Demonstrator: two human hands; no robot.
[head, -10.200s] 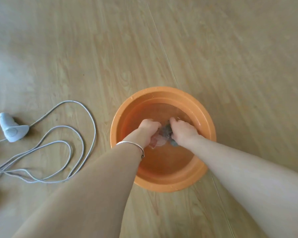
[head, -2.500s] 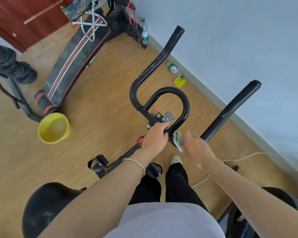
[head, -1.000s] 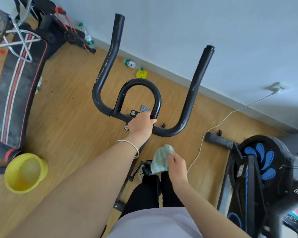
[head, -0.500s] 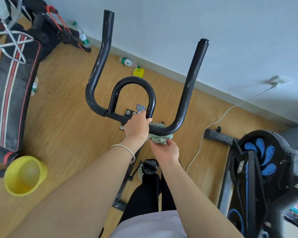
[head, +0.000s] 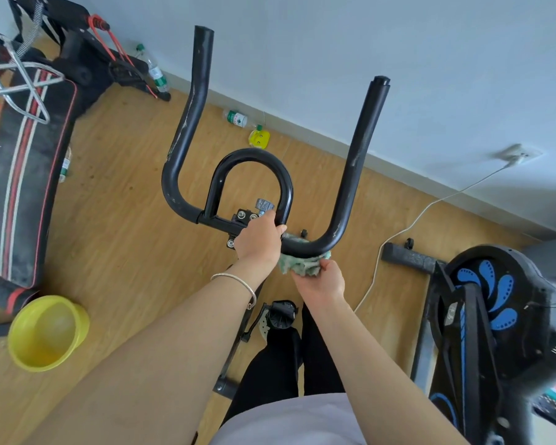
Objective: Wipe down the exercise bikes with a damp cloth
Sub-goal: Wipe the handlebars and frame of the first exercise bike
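On the black handlebar [head: 344,200] of the exercise bike, the left hand [head: 259,240] grips the middle of the bar. Just beside it, the right hand [head: 321,282] presses a green damp cloth [head: 297,263] against the lower bend, fingers closed around the cloth.

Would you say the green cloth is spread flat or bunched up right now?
Bunched up: the green cloth is a crumpled wad pressed against the underside of the handlebar by the right hand.
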